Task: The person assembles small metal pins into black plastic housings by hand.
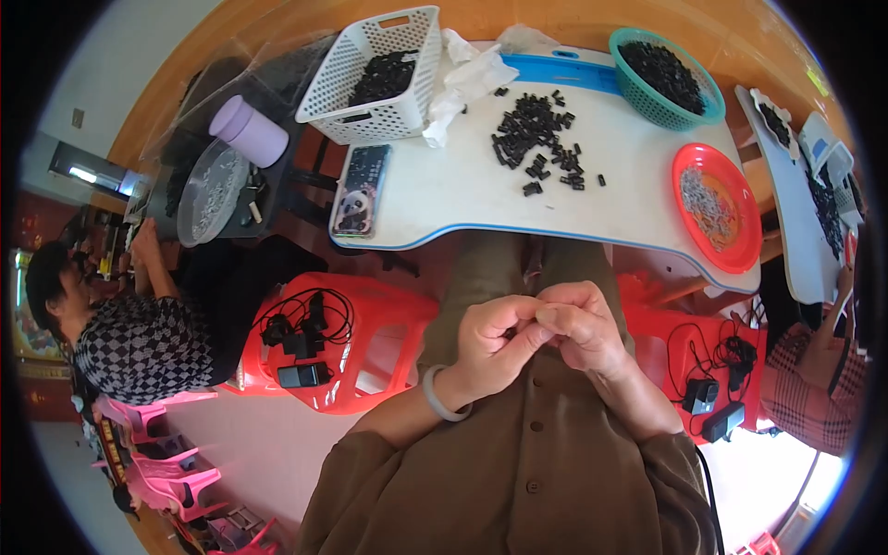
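Observation:
My left hand [492, 344] and my right hand [586, 331] meet in front of my lap, just off the table's near edge. Both are closed, thumbs and fingertips pinched together and touching. A small dark bit shows between the fingers, mostly hidden, so its kind cannot be made out. Beyond them, a loose heap of small black plastic pieces [529, 131] lies on the white table [444, 199]. To the right, a red plastic plate [748, 222] holds many small silvery metal parts [705, 205].
A white basket [407, 120] and a green basket [647, 104] hold more black pieces. A phone [361, 190] lies at the table's left edge. Red stools with adapters [305, 374] and cables flank me. One person [139, 338] sits at left, another [814, 379] at right.

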Tool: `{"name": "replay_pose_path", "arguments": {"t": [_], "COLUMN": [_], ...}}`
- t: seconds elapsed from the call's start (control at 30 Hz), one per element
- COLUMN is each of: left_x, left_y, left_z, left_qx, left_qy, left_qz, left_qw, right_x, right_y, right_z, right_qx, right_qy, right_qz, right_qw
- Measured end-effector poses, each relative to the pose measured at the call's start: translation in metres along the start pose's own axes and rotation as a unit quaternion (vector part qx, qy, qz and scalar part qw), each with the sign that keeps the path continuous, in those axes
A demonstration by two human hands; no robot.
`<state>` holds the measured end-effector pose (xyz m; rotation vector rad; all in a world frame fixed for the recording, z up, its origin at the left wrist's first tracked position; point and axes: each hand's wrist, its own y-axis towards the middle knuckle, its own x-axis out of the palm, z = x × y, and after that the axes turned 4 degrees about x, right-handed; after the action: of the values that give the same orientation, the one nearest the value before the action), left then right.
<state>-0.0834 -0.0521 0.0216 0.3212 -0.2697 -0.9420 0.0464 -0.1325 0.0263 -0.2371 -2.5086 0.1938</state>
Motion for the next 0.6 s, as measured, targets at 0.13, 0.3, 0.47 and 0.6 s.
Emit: {"name": "replay_pose_path", "arguments": {"t": [0.13,0.3,0.47,0.6], "left_x": [0.007,0.008,0.006,-0.014], "left_y": [-0.001,0.003,0.017,0.029], "left_z": [-0.004,-0.006,-0.01,-0.035], "left_qx": [-0.065,-0.077,-0.096,-0.09], "left_qy": [-0.07,-0.147,-0.112,0.021], "left_qz": [0.046,0.053,0.081,0.111], "left_qw": [0.994,0.985,0.986,0.99], "right_x": [-0.002,-0.005,-0.02,-0.032], "right_y": [0.0,0.001,0.013,0.023], "right_z": [0.005,0.006,0.012,0.006], "right_qx": [-0.013,0.019,-0.04,-0.085], "right_qy": [0.014,0.04,0.008,-0.124], "right_qz": [0.023,0.036,0.038,0.147], "right_qw": [1.0,0.998,0.998,0.978]}}
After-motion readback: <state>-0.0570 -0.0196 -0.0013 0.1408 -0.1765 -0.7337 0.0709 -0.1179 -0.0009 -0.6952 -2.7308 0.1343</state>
